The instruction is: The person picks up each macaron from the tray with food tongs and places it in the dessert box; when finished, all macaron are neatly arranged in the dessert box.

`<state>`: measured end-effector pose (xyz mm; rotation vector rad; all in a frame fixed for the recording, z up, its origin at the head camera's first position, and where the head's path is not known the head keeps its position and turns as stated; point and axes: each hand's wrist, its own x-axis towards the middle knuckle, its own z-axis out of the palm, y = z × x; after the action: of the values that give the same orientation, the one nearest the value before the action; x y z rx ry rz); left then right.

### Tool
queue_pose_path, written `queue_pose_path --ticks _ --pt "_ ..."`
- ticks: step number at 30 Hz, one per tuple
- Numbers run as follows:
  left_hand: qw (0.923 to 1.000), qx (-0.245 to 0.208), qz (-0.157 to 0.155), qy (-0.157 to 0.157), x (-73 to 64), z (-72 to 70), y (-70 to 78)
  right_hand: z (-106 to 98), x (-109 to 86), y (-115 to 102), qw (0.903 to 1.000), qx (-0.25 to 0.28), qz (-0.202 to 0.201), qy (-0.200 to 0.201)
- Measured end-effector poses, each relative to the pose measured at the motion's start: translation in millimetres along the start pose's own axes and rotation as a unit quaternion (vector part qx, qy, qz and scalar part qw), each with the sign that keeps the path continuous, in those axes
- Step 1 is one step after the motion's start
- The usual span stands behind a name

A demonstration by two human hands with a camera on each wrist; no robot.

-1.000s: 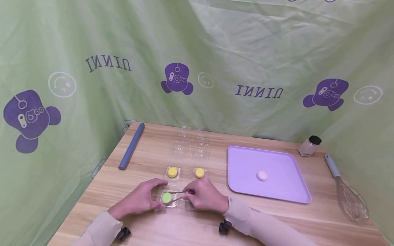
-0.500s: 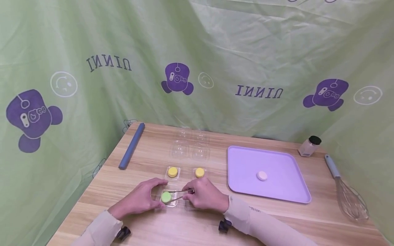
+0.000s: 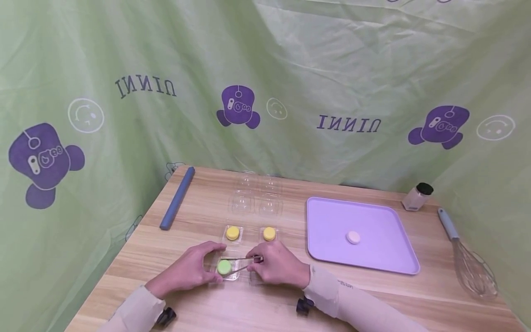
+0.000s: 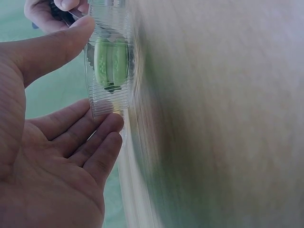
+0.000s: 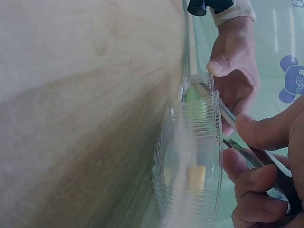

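Note:
A clear plastic container (image 4: pixel 102 102) sits on the table, its compartments in two rows. My left hand (image 3: pixel 188 268) holds its left side, thumb on the near rim and fingers at the far side. Within the front-left compartment is a green macaron (image 3: pixel 224 267), seen through the ribbed wall in the left wrist view. My right hand (image 3: pixel 280 265) grips metal tongs (image 5: pixel 280 183) with dark handles, their two arms spread on either side of the green macaron. Yellow macarons (image 3: pixel 233 233) occupy the two back compartments. The front-right compartment lies partly under my right hand.
Behind the macarons lies the clear domed lid (image 3: pixel 242 203). To the right, a purple tray (image 3: pixel 373 216) bears one pink macaron (image 3: pixel 353 237). A black-capped jar (image 3: pixel 416 198) and a whisk (image 3: pixel 466 256) are at the far right; a blue rod (image 3: pixel 177 198) lies at the left.
The green macaron has shifted very slightly to the left in its compartment. Both hands and the tongs stay almost in the same place.

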<state>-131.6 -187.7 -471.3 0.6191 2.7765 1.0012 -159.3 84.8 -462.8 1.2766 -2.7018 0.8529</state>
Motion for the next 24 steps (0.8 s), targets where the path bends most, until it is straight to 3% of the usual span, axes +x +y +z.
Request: queue_pose_path --ticks 11,20,24 --pt "1.0 -0.001 0.007 0.001 -1.9 0.0 1.2 -4 -0.6 1 0.9998 0.019 -0.002 0.006" --pt "0.9999 -0.003 0.012 0.001 -1.9 0.7 1.3 -10 -2.7 2 0.9985 0.043 0.034 0.003" --pt "0.9999 -0.008 -0.005 0.005 -2.0 -2.5 3.8 -15 -2.8 3 0.9957 0.072 0.059 -0.002"
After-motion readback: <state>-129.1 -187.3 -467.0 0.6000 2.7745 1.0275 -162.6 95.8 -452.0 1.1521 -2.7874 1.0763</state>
